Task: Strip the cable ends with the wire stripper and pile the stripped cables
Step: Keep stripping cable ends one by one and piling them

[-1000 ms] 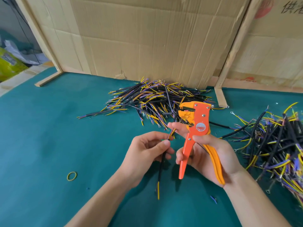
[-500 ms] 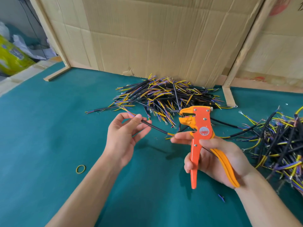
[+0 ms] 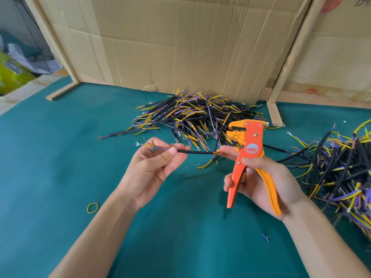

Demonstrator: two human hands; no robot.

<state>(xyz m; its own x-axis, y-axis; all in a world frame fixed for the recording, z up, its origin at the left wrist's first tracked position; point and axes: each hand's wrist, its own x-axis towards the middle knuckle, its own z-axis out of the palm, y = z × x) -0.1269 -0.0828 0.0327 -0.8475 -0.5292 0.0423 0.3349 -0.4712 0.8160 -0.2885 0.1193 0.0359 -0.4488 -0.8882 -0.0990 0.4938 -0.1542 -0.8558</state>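
My left hand (image 3: 152, 169) pinches a short black cable (image 3: 194, 152) between thumb and fingers; its yellow and purple wires with a ring terminal stick out to the left. The cable lies level, and its right end with yellow wires touches the extended forefinger of my right hand (image 3: 261, 177). That hand grips the orange wire stripper (image 3: 247, 155) by its handles, jaws pointing up and left, above the cable's right end. A pile of cables (image 3: 196, 115) lies behind on the green table (image 3: 50, 157). A second heap of cables (image 3: 341, 167) is at the right.
Cardboard sheets (image 3: 170, 47) on wooden frames wall off the back of the table. A yellow-green rubber band (image 3: 93, 207) lies at the left of my left forearm. A small purple wire scrap (image 3: 265, 237) lies near my right forearm. A yellow bag (image 3: 12, 75) sits beyond the table's left edge.
My left hand has turned the cable from hanging upright to lying level and has slid out to its left end. The right hand with the stripper has stayed nearly in place.
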